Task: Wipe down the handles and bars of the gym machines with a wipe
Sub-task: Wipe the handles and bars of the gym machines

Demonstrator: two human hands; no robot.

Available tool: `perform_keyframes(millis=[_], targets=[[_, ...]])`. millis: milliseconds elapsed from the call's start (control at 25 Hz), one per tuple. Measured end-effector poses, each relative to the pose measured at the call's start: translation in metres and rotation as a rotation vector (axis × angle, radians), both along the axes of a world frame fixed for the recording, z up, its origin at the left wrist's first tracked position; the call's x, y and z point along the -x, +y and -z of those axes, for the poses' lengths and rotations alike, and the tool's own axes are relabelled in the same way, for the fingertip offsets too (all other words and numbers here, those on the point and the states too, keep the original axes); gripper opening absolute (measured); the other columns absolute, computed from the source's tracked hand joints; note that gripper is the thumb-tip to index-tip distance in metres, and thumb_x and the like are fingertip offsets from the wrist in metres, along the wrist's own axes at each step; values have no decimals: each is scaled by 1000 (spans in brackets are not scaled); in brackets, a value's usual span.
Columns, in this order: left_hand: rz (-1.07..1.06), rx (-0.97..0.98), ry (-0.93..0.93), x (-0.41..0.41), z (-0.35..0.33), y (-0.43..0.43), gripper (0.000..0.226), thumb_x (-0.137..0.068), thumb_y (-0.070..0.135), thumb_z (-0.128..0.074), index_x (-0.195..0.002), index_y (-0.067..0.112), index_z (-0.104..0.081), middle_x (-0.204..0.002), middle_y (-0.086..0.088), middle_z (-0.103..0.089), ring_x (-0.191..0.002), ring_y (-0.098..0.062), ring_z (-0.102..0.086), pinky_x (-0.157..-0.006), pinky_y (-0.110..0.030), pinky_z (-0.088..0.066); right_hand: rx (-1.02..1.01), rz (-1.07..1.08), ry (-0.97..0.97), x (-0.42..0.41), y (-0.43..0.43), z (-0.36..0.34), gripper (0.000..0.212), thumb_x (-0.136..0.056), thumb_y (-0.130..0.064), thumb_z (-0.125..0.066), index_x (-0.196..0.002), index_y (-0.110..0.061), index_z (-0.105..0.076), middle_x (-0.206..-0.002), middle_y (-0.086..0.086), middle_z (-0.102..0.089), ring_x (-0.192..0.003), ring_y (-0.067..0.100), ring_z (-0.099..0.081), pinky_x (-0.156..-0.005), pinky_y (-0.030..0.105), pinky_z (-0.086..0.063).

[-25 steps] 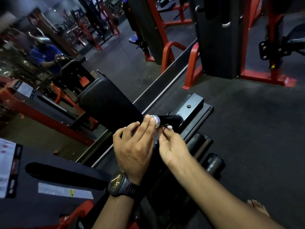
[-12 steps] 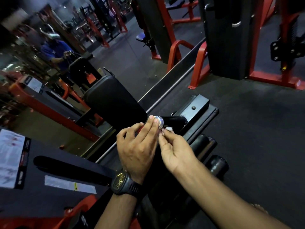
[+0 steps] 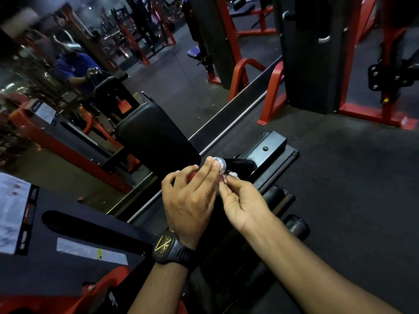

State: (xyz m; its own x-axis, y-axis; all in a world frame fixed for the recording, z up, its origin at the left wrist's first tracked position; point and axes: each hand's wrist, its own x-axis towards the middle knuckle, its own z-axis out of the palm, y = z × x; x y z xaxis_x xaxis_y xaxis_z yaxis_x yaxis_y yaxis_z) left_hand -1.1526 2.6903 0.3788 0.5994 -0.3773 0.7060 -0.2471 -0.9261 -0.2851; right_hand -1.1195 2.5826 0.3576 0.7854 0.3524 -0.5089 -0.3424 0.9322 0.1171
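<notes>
Head view, wipe (image 3: 231, 174) a tiny crumpled white wad, right hand (image 3: 244, 205) pinching it beside chrome cap (image 3: 220, 166), left hand (image 3: 190, 200) gripping handle (image 3: 193, 177), both grips unchanged.

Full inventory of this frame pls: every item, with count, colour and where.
chrome-capped handle: 1, silver cap, centre, under the left fingers
wipe: 1, white, just right of the cap, mostly hidden
pad: 1, black, left of the handle
foam rollers: 2, black, right of the hands
weight-stack tower: 1, black, top right
red frames: several, red, around the tower and further back
mirror: 1, left wall, reflects a person in blue
placard: 1, white, far left
floor: dark, right side
watch: 1, black, left wrist
left hand: grips the handle end
right hand: pinches the wipe at the cap
</notes>
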Motion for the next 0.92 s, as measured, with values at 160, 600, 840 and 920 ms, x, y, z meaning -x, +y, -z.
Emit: perform_keyframes(millis=[160,600,840,920], targets=[[1,29,24,5,4,0,28,-98,30,-55,-120,22,-70,-125,12,-66,-101,-20,-64,-88,-42,-41,270,-30,-154,24,-9,-8,18,-83,15,-57,-79,-3,-62,-75,9,-66,-65,14,-68,-68,24,-60],[-38,238,26,31,39,-50,29,-93,29,-58,-118,19,-70,-130,6,-63,-112,-20,-57,-110,-53,-26,1113,-23,-508,27,-86,7,12,-92,-16,-61,-96,-14,-72,-78,-4,-68,-67,2,-65,-70,27,-44],[-148,290,87,-3,57,-144,30,-92,28,-56,-117,18,-70,-123,4,-67,-109,-21,-59,-106,-50,-35,1249,-118,-653,-28,-175,23,11,-91,-13,-65,-101,-17,-65,-88,5,-67,-73,10,-65,-74,33,-56],[-202,308,109,-16,59,-168,32,-93,30,-54,-118,18,-69,-122,4,-67,-109,-21,-59,-105,-49,-36,1321,-132,-690,-48,-201,32,13,-88,-14,-68,-99,-20,-63,-92,7,-68,-75,12,-67,-73,36,-58]])
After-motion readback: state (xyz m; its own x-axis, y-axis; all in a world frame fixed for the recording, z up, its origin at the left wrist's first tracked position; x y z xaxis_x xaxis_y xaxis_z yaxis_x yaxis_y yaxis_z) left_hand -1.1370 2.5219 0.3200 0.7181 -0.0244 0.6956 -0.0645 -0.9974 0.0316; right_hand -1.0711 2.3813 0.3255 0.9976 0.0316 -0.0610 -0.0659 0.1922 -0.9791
